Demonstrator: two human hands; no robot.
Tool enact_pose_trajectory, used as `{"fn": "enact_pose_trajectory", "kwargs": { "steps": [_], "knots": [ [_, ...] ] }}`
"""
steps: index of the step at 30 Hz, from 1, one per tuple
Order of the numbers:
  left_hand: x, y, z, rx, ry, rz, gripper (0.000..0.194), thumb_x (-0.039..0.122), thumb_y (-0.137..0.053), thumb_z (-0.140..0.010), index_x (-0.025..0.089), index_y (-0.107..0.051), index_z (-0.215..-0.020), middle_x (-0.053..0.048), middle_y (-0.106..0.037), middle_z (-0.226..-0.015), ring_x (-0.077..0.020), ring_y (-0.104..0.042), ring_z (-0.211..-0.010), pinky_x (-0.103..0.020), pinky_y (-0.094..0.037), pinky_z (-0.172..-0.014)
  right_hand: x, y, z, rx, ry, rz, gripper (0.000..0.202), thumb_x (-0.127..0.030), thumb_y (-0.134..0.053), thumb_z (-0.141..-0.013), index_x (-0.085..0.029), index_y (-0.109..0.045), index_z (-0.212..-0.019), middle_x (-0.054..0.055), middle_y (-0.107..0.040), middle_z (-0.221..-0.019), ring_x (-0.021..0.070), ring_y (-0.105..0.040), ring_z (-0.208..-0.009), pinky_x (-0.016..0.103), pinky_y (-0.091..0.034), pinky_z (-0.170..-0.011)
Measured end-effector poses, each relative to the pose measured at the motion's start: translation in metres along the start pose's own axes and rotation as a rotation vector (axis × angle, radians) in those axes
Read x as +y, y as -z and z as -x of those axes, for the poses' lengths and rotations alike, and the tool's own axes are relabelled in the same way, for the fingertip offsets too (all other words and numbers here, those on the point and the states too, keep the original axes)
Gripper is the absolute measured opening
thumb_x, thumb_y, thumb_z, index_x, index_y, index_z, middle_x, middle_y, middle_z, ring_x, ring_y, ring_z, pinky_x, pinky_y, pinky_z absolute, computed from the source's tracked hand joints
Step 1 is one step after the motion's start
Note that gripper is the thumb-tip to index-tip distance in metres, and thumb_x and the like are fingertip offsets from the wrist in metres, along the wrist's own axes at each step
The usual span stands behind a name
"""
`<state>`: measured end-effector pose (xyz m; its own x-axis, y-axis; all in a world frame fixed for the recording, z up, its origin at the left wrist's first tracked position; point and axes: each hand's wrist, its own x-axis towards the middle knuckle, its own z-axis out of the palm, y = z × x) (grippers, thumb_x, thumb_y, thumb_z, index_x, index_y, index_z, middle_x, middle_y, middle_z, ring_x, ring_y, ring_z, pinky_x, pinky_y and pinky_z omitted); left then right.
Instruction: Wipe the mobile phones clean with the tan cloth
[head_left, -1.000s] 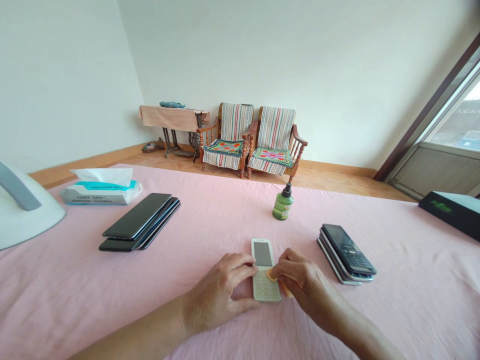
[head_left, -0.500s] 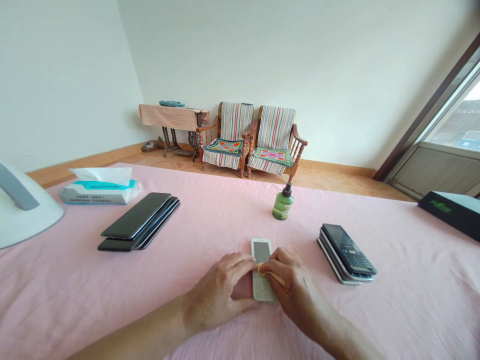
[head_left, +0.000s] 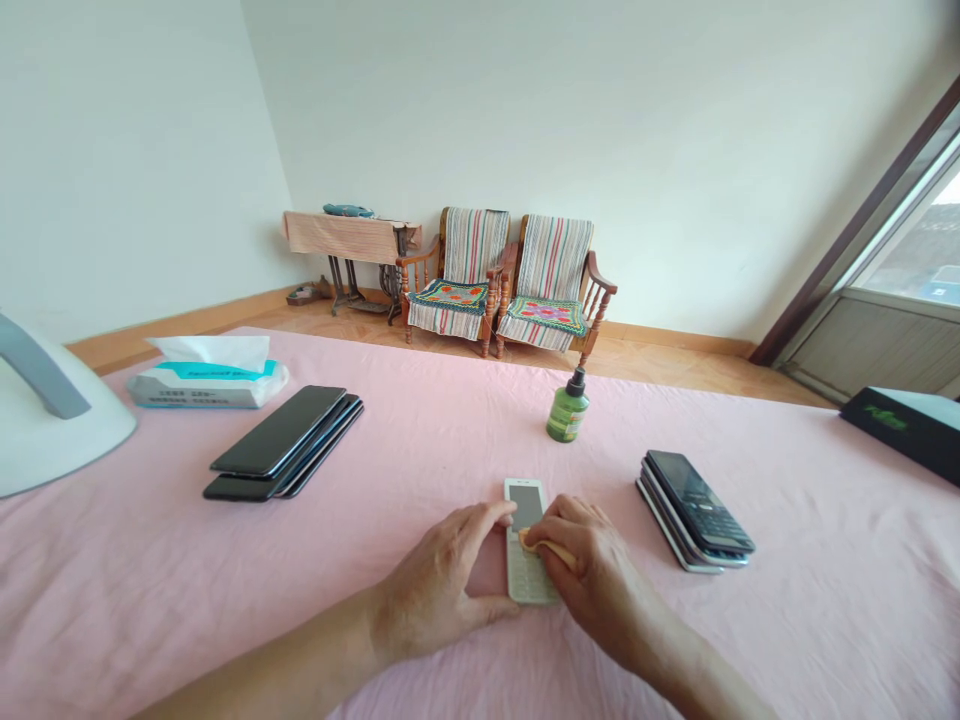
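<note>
On the far left, a tissue pack [head_left: 206, 392] has a white tissue [head_left: 225, 351] poking out; the green bottle [head_left: 567, 414] stands right of it. The white phone [head_left: 527, 577], grey-screened and pale-keyed, lies face up at the near centre. The left hand [head_left: 431, 580], spread, touches its left edge; the right hand [head_left: 589, 555] pinches an orange cloth [head_left: 553, 549] against it.

One slim white keypad phone [head_left: 525, 502] near; two dark-topped phone stacks [head_left: 279, 438] [head_left: 696, 505], left and right; one green bottle [head_left: 566, 412]; two wooden armchairs [head_left: 457, 285] [head_left: 553, 290] far.
</note>
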<state>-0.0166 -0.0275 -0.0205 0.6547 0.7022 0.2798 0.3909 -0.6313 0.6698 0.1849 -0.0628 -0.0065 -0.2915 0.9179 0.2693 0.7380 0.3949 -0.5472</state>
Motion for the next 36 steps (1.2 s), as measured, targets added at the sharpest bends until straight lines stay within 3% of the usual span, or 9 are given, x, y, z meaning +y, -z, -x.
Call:
{"fn": "enact_pose_trajectory", "kwargs": {
  "steps": [15,20,27,32,36],
  "knots": [
    [-0.001,-0.001,-0.001,0.002,0.005,-0.029,0.079,0.012,-0.082,-0.068,0.027,-0.037,-0.130,-0.007,-0.060,-0.126,-0.0259,-0.057,-0.116,-0.043,-0.046,-0.101,-0.005,0.002,-0.002,-0.045,0.033,0.055,0.029,-0.004,-0.050,-0.089,-0.024,-0.070,-0.097,0.004,-0.059,-0.090,0.0189,-0.053,-0.084,0.033,-0.039,-0.077],
    [0.000,-0.001,-0.002,-0.004,-0.005,-0.014,0.077,0.012,-0.082,-0.068,0.027,-0.039,-0.130,-0.006,-0.061,-0.124,-0.0260,-0.058,-0.116,-0.043,-0.046,-0.101,0.005,0.003,-0.001,0.017,-0.050,0.026,0.026,-0.005,-0.051,-0.088,-0.022,-0.070,-0.091,0.004,-0.057,-0.085,0.0189,-0.053,-0.081,0.033,-0.039,-0.075],
    [-0.003,-0.002,-0.001,0.001,0.013,-0.009,0.077,0.011,-0.083,-0.068,0.026,-0.038,-0.129,-0.006,-0.059,-0.127,-0.0252,-0.056,-0.117,-0.042,-0.045,-0.102,-0.004,-0.005,0.000,0.000,0.038,0.037,0.030,-0.003,-0.048,-0.088,-0.023,-0.069,-0.096,0.005,-0.058,-0.089,0.0196,-0.054,-0.083,0.032,-0.040,-0.075],
    [0.001,0.002,-0.002,-0.044,0.005,-0.016,0.073,0.010,-0.083,-0.068,0.025,-0.044,-0.128,-0.006,-0.060,-0.124,-0.0245,-0.056,-0.116,-0.041,-0.044,-0.102,0.015,0.005,0.006,0.054,-0.089,-0.036,0.024,-0.005,-0.050,-0.087,-0.020,-0.069,-0.086,0.003,-0.058,-0.083,0.0177,-0.057,-0.077,0.031,-0.042,-0.071],
    [0.004,0.004,-0.003,-0.049,-0.029,-0.030,0.069,0.013,-0.085,-0.067,0.022,-0.049,-0.125,-0.007,-0.059,-0.124,-0.0245,-0.055,-0.117,-0.039,-0.044,-0.103,0.024,0.011,0.013,0.053,-0.099,-0.137,0.021,-0.012,-0.050,-0.090,-0.021,-0.070,-0.088,0.003,-0.058,-0.083,0.0159,-0.059,-0.075,0.027,-0.043,-0.066]
  ]
}}
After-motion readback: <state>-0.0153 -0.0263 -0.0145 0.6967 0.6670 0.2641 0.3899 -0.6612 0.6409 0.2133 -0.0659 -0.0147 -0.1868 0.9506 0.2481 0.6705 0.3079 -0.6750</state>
